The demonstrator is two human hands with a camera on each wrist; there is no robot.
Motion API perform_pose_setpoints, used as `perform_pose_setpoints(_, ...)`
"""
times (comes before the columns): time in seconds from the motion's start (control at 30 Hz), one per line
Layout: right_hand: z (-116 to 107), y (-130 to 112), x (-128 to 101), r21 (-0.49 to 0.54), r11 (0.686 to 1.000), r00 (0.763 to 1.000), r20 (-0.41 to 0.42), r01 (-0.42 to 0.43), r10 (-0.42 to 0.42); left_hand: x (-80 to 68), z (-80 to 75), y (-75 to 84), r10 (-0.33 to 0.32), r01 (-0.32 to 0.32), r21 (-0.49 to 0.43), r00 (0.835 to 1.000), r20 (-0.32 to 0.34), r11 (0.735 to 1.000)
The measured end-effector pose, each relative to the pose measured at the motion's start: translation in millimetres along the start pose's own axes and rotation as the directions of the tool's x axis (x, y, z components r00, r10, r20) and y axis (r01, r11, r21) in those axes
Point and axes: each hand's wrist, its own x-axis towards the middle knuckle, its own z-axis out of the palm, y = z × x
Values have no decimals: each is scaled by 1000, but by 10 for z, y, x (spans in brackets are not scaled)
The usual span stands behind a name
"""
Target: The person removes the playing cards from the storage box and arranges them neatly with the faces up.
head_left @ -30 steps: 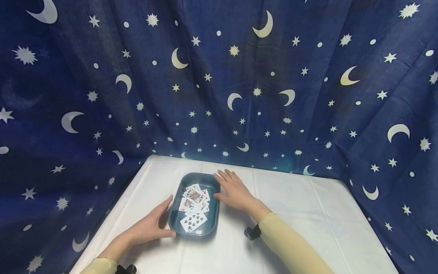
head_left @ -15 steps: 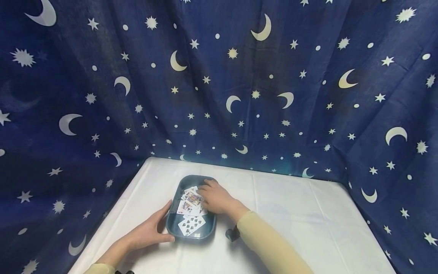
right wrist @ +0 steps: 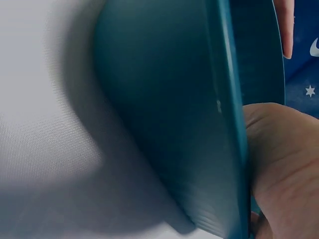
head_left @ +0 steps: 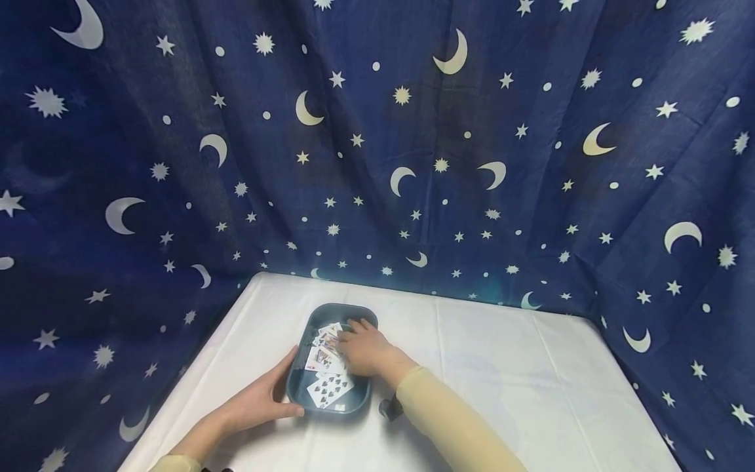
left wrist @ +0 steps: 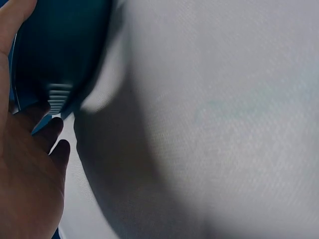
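One blue tray (head_left: 356, 397) is set on one white-covered counter (head_left: 483, 373), between two grips. Its side is touched by the left grip (head_left: 256, 401), spread wide. Below and left of the right grip (head_left: 366, 352), playing cards (head_left: 329, 390) are overlapped inside; at least three can be counted. Whether any is pinched there cannot be told. Cards, presumably light and slippery, are best taken by loose edges; the tray, seemingly stiff, by its rim.
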Motion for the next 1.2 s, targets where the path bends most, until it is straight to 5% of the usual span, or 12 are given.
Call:
perform_pose_setpoints(0.27,3,-80,-28,1,1000,997,77,-8,8,8,1,10,-14,14,11,1000,0,1000)
perform_pose_setpoints(0.57,-27,-225,-119,-25,997,996,54,71,-70,8,1,-2,8,-8,4,1000,-5,1000)
perform_pose_setpoints(0.8,45,-71,12,50,998,998,-63,31,-28,19,-7,21,4,-4,1,1000,4,1000)
perform_pose_setpoints(1.2,6,3,143,199,980,1000,-11,-23,25,6,-3,43,-3,4,-34,1000,13,999)
